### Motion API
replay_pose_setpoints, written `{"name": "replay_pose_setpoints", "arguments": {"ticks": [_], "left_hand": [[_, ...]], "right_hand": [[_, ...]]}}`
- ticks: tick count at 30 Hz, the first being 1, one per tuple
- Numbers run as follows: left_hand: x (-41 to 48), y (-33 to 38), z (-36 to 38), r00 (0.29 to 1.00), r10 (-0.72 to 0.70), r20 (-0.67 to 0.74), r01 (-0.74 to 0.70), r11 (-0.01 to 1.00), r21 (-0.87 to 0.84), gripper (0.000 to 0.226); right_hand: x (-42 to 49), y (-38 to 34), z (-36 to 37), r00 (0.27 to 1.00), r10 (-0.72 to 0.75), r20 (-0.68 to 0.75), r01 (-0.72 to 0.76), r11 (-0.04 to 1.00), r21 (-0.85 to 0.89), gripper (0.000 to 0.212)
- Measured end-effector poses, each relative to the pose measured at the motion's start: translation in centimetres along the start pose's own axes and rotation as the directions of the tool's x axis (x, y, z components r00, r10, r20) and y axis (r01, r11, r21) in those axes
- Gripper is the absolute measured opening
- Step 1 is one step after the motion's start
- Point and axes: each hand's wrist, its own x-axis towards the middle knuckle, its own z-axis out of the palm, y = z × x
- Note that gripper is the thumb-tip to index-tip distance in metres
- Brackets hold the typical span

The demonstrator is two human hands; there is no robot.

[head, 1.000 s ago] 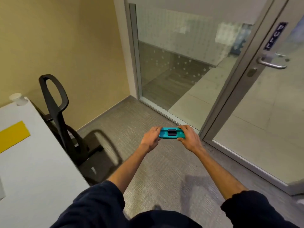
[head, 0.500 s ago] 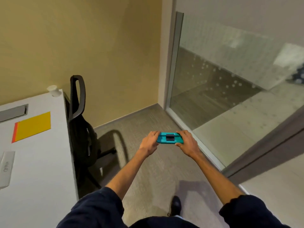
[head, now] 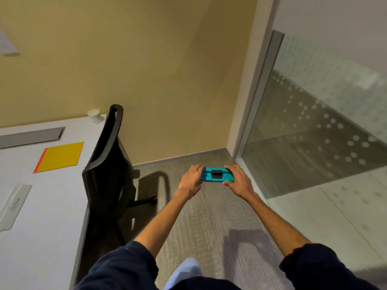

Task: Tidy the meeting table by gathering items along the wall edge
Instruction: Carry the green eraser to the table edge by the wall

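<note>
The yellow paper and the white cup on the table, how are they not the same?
The yellow paper lies flat on the table; the white cup lies tipped on its side. The paper is a bright rectangle with an orange strip down one edge; the cup is round and plain white. The cup sits at the table's far corner by the wall; the paper lies nearer the person. Both rest on the table, untouched by either hand.

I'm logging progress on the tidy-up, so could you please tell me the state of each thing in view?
Teal device: held over the carpet by both hands.
Left hand: gripping its left end.
Right hand: gripping its right end.
Yellow pad: flat on the table.
White cup: tipped over at the corner.
Chair: against the table.
</note>
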Motion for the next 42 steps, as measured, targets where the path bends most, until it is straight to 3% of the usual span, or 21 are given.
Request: {"name": "replay_pose_setpoints", "arguments": {"ticks": [7,19,32,37,42], "left_hand": [[8.2,-5.6,-1.1,0.987,-0.150,-0.063,0.148,0.988,-0.034,0.057],[23.3,-17.3,-6.3,0.954,-0.250,-0.163,0.251,0.968,-0.016,0.054],[33.3,-27.4,-11.2,0.851,-0.494,-0.177,0.510,0.858,0.058,0.054],[37.9,-31.2,-14.0,0.779,-0.594,-0.201,0.617,0.783,0.079,0.055],[39.5,-34.3,-16.7,0.644,-0.724,-0.246,0.760,0.644,0.095,0.046]], "right_hand": [[13.2,-1.6,-0.1,0.989,-0.138,0.061,0.139,0.990,-0.023,0.063],[35.2,-7.5,0.4,0.954,-0.282,0.101,0.287,0.957,-0.043,0.062],[53.4,-14.4,2.6,0.862,-0.459,0.216,0.467,0.884,0.015,0.063],[61.4,-17.8,2.2,0.779,-0.564,0.273,0.582,0.813,0.019,0.062],[67.1,-22.9,2.8,0.644,-0.680,0.350,0.711,0.701,0.054,0.062]]}}
